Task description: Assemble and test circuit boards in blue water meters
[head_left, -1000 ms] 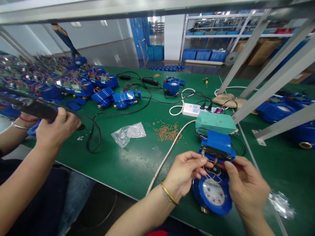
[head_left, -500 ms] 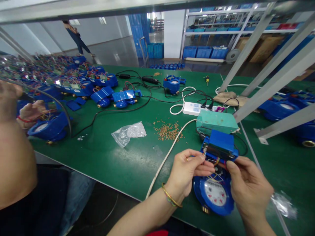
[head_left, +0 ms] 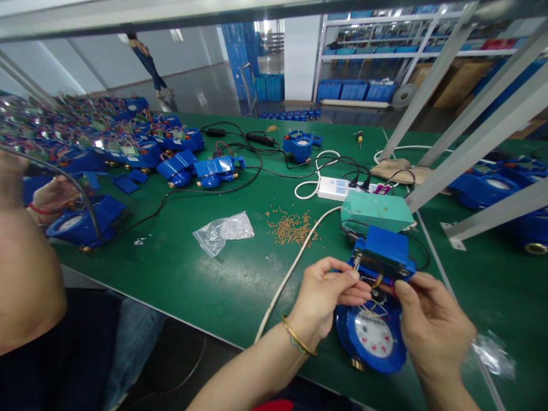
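A blue water meter [head_left: 370, 337] with a round white dial lies at the table's near right, its blue box-shaped housing [head_left: 383, 245] raised behind the dial. Several thin coloured wires [head_left: 377, 282] run between housing and meter body. My left hand [head_left: 327, 291] pinches thin wires by a small silver part at the housing's left end; the fingertips cover most of what they hold. My right hand [head_left: 432, 319] grips the housing's right lower corner between thumb and fingers. Just behind the housing sits a turquoise box [head_left: 377, 210].
Loose copper-coloured screws [head_left: 293, 229] lie in a pile beside a clear plastic bag [head_left: 225, 233]. A white cable [head_left: 285, 279] crosses the green table. Behind are a power strip [head_left: 334, 188] and slanted metal posts [head_left: 483, 108]. At left, a co-worker's hand [head_left: 55, 194] is at another meter [head_left: 88, 220].
My hands and the meter stay almost in place. At left, the co-worker's arm and black cable have shifted slightly. A person in the background has moved to the right.
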Tool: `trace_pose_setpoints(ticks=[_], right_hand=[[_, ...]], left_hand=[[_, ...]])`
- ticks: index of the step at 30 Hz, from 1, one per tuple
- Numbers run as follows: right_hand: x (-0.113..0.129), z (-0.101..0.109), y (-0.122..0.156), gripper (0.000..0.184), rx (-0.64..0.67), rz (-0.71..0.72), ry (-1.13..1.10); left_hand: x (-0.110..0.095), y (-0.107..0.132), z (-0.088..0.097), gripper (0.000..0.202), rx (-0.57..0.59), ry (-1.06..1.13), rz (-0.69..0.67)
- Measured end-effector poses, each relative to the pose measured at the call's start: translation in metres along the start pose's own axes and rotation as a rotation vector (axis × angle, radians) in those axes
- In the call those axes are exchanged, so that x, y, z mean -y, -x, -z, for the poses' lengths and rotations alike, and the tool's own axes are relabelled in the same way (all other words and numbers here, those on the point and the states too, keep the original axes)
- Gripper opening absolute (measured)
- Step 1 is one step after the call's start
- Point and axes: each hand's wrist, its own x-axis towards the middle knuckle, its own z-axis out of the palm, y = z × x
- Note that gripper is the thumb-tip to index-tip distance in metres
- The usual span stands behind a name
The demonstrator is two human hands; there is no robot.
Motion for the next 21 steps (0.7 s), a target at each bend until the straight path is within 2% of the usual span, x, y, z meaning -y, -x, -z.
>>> trace_pose_setpoints(ticks=[10, 21], right_hand=[[-0.0042, -0.0022, 0.0012, 0.029, -0.026, -0.091, 0.018], [0.0009, -0.0052, -0.0001, 0.038, -0.048, -0.166, -0.016]], left_hand=[[0.0002, 0.0007, -0.0024, 0.044, -0.020, 0.007, -0.066], [0.0007, -0.0001, -0.0022, 0.044, -0.024, -0.016, -0.039]])
